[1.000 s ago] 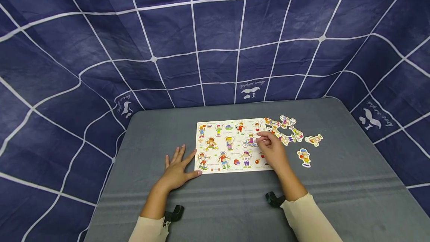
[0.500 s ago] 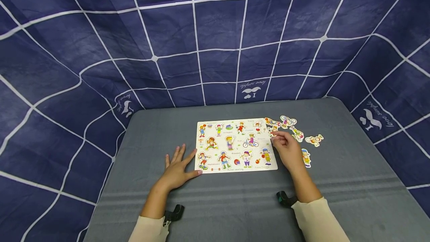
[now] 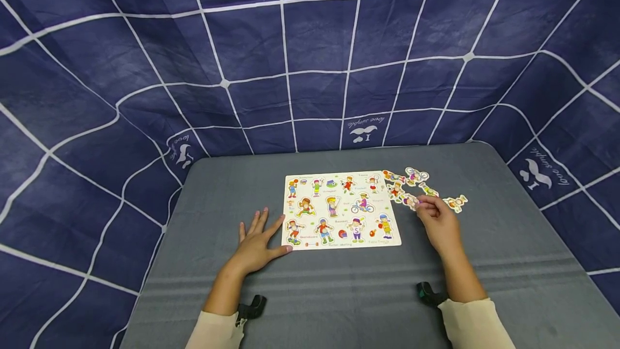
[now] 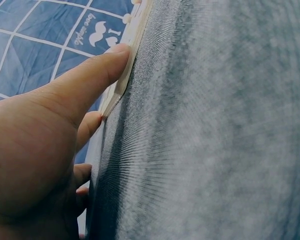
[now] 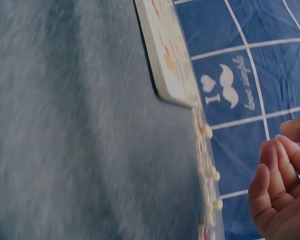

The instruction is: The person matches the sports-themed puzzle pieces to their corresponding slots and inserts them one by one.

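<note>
A pale puzzle board (image 3: 317, 248) with pictures of children at sports lies on the grey table. My left hand (image 3: 254, 249) is spread flat at its lower left corner, with thumb and forefinger against its edge; in the left wrist view, the thumb (image 4: 115, 57) rests along the side. To the right of the board lie several loose cut-out figure pieces with small knobs (image 3: 396, 192). My right hand (image 3: 439, 225) hovers over them, fingers loosely bent and thumb near the forefinger. In the right wrist view, the right hand (image 5: 280, 185) shows nothing between its fingertips.
A cyclist piece (image 3: 416, 176) lies at the back of the cluster, and another piece (image 3: 455, 203) farthest right. Dark blue checked cloth (image 3: 315, 58) hangs behind and on both sides of the table (image 3: 232, 193).
My right hand has moved right, from over the board to over the loose pieces, uncovering the board's right side and covering the loose basketball piece. The left hand has stayed in place.
</note>
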Demonstrator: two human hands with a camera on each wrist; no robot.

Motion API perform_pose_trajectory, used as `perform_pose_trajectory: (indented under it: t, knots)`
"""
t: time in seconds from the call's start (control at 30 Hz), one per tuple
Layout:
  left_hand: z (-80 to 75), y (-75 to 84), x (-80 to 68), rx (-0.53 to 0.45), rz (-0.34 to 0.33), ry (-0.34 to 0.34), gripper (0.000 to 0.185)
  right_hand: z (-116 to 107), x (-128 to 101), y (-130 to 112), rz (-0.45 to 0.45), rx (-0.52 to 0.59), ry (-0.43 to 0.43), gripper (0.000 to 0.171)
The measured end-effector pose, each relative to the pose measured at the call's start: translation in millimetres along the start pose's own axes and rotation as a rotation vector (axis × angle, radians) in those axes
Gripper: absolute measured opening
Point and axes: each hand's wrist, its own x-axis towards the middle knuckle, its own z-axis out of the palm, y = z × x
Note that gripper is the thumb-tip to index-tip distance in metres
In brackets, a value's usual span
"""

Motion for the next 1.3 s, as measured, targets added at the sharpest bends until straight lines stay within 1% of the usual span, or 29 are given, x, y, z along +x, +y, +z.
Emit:
perform_pose_trajectory:
  t: [0.2,0.37,0.53,0.63,0.8,0.93,1.1,1.2,1.3]
  knots:
    - [-0.3,-1.8,1.2,0.007,-0.003,-0.005,0.089,-12.9,-1.7,6.2,0.023,-0.018,0.035,0.025]
    - [0.8,-3.9,-0.5,0.013,-0.006,0.002,0.090,-22.7,-4.5,10.5,0.037,-0.005,0.030,0.026]
    - [2.5,-4.4,-1.6,0.009,-0.014,-0.019,0.091,-31.7,-7.1,17.7,0.037,-0.077,0.025,0.025]
    - [2.9,-4.3,-1.1,0.006,-0.013,-0.015,0.091,-36.8,-8.4,21.3,0.048,-0.127,0.027,0.025]
    - [1.7,-3.5,-0.4,0.010,-0.013,-0.005,0.090,-43.7,-9.8,25.8,0.083,-0.163,0.034,0.024]
    - [1.1,-2.7,0.2,0.009,-0.010,-0.003,0.090,-48.7,-9.4,29.6,0.104,-0.191,0.008,0.025]
    - [1.6,-2.9,0.7,0.017,-0.013,-0.014,0.091,-53.8,-8.2,35.0,0.122,-0.282,-0.062,0.029]
    - [1.4,-2.6,0.4,0.014,-0.008,-0.006,0.090,-55.4,-8.0,37.1,0.128,-0.326,-0.103,0.032]
    - [0.6,-2.2,0.1,0.015,-0.008,0.000,0.090,-56.2,-8.0,37.8,0.130,-0.337,-0.129,0.033]
